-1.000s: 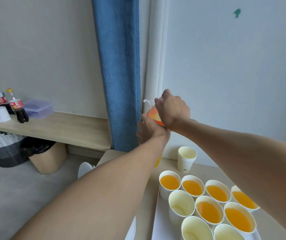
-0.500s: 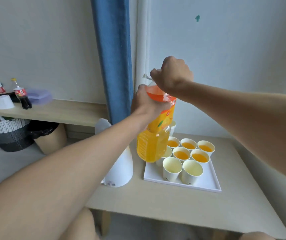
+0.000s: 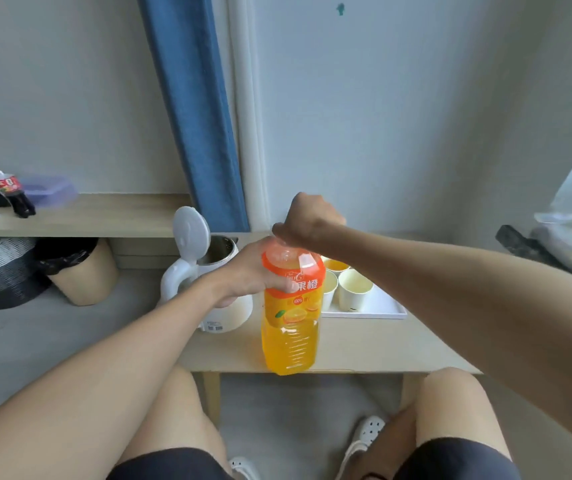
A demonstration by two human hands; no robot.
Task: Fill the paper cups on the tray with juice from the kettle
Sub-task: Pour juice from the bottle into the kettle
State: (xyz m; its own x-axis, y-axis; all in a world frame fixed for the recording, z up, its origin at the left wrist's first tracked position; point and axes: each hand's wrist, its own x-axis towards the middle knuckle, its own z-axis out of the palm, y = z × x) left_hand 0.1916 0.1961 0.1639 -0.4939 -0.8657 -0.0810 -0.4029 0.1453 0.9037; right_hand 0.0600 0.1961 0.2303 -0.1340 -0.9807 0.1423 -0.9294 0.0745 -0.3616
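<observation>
Steadying the juice bottle (image 3: 291, 327) upright, the left hand (image 3: 247, 274) grasps its shoulder while the right hand (image 3: 308, 220) clenches round its top, probably to unscrew it. The kettle (image 3: 229, 315) stands lid-open beside it, awaiting a refill; paper cups (image 3: 353, 289) sit on the tray (image 3: 392, 311) behind.

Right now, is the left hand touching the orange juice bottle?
Touching. The head view shows the left hand with its fingers wrapped around the juice bottle near its top.

Both bare forearms reach forward and converge at the middle. The left grip (image 3: 253, 271) wraps the juice bottle (image 3: 291, 327) at its shoulder; the right grip (image 3: 308, 220), knuckles up, closes over its top.
</observation>
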